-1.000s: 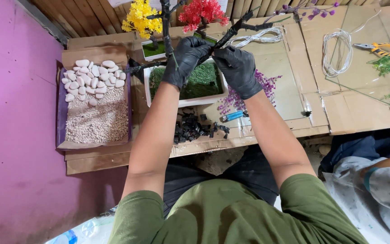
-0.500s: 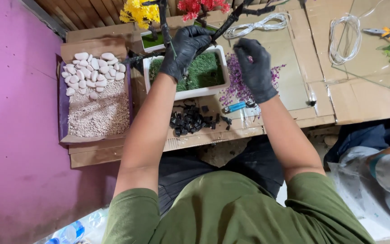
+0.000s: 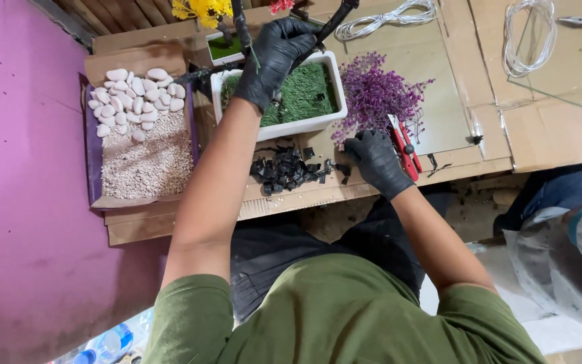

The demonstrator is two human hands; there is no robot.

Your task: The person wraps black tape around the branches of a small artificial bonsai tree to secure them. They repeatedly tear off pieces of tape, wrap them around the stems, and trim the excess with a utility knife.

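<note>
The person sits at a low wooden worktop [image 3: 345,192] and wears black gloves on both hands. The left hand [image 3: 274,57] is closed around a dark artificial tree trunk [image 3: 331,23] that stands in a white rectangular planter [image 3: 291,128] filled with green moss. The planter is near the middle of the worktop, a little back from the front edge. The fingers are wrapped tight on the trunk just above the moss.

The right hand [image 3: 375,158] is low, close to the front edge, with its fingertips together beside a pile of small black pieces [image 3: 287,172]. I cannot tell if they already pinch one piece. Just beside this hand lie red snips [image 3: 404,145], and behind them a bunch of purple dried flowers [image 3: 378,94].

At the left end of the worktop is a cardboard tray [image 3: 143,202] with white pebbles [image 3: 136,101] and fine gravel. White cord coils [image 3: 385,17] lie toward the back edge.

I think the trunk is stiff like wire and rather light, but the branches and little flowers on top look easy to bend or break, so the low part of the trunk seems the good place to hold. The black pieces look small, light and easy to scatter; a fingertip pinch should suit them best.
</note>
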